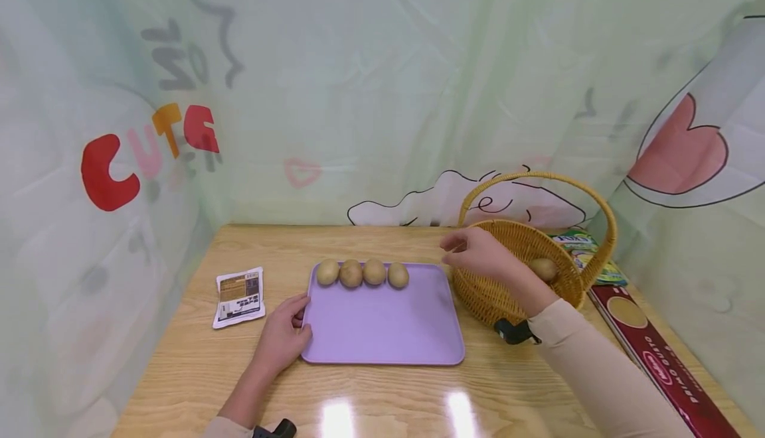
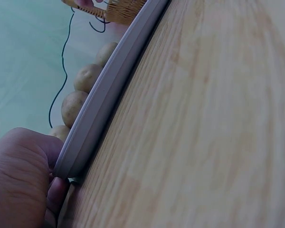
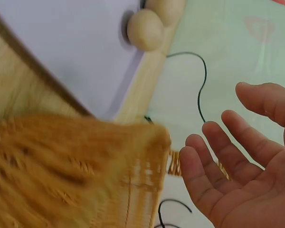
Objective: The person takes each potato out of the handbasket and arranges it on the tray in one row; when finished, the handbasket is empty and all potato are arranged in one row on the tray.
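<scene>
A lilac tray (image 1: pixel 382 325) lies on the wooden table, with several potatoes (image 1: pixel 350 274) lined up along its back edge from the left corner. My left hand (image 1: pixel 285 333) pinches the tray's left edge; in the left wrist view the thumb is at the rim and a finger lies beneath. Over the left side of a wicker basket (image 1: pixel 478 295) hovers my right hand (image 1: pixel 481 252), its fingers loosely bent and holding nothing, as its palm (image 3: pixel 256 202) shows in the right wrist view. One potato (image 1: pixel 544 269) sits inside the basket, beyond the right wrist.
The basket's tall handle (image 1: pixel 540 176) arches above it. To its right lie green packets (image 1: pixel 597 262) and a long dark red box (image 1: pixel 663 365). A white-edged packet (image 1: pixel 239 297) is left of the tray. A printed curtain (image 1: pixel 335 93) hangs behind the table.
</scene>
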`<state>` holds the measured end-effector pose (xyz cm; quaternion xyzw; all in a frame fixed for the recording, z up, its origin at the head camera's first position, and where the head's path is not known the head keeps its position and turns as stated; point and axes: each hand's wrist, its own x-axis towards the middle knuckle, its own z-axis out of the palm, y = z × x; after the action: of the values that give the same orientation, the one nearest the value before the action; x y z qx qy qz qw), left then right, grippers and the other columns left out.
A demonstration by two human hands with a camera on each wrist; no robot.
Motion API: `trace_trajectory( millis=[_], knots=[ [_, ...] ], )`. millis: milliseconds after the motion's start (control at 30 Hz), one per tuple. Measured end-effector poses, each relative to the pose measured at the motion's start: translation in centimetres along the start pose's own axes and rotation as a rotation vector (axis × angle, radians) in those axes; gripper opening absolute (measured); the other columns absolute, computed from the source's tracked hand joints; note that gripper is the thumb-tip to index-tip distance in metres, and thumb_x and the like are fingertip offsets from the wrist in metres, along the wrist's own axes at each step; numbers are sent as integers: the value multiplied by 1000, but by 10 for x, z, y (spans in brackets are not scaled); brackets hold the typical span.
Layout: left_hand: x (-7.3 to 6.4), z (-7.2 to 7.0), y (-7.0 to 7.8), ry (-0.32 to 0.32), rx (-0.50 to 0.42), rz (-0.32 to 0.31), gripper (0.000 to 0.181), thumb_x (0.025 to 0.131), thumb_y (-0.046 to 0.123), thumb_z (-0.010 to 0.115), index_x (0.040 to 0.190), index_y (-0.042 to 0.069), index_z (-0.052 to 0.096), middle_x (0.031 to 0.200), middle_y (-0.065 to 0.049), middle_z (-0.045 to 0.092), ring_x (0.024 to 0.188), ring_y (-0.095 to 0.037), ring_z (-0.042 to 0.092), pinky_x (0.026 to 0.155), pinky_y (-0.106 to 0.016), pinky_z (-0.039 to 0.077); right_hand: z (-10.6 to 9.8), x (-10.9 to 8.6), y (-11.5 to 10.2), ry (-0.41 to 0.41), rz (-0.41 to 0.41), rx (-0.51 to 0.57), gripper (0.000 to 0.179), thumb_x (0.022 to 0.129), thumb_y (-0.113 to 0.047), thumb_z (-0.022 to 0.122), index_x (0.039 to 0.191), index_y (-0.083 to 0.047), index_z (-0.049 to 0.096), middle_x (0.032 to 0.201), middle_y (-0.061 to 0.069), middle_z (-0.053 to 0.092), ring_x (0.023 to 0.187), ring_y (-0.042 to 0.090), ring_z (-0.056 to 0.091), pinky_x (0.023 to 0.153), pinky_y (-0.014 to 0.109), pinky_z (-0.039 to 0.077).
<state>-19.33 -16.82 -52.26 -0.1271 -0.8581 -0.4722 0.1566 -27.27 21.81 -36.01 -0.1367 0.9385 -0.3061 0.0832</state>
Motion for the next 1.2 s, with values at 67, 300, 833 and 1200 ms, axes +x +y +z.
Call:
trace_trajectory(
  millis=[67,300,833,1200],
  knots=[
    [-1,0,-1,3,3,1,52,69,-11,66,120,-12,62,119,-20,63,81,-18,62,69,-24,56,-6,-1,4,5,-1,-3,34,89,-23,69,118,-5,66,109,9,65,102,25,59,84,41,53],
    [1,-1,1,-3,12,-6,52,69,-11,67,121,-11,62,119,-19,63,82,-17,62,69,-25,56,-25,0,23,44,-16,-21,33,90,-20,68,118,-2,66,110,11,65,102,28,58,86,46,51],
    [0,0,0,-11,9,-11,52,70,-10,67,121,-12,61,123,-20,62,84,-17,62,70,-24,56,-47,-3,75,19,84,-72,47,92,-29,66,128,1,57,128,23,56,118,40,50,94,55,46],
    [1,-1,1,0,16,4,51,70,-11,66,121,-13,61,122,-21,62,84,-18,62,70,-24,56,-59,-3,105,-5,127,-198,52,91,-27,66,127,10,56,127,34,53,116,51,48,95,62,42]
  ],
)
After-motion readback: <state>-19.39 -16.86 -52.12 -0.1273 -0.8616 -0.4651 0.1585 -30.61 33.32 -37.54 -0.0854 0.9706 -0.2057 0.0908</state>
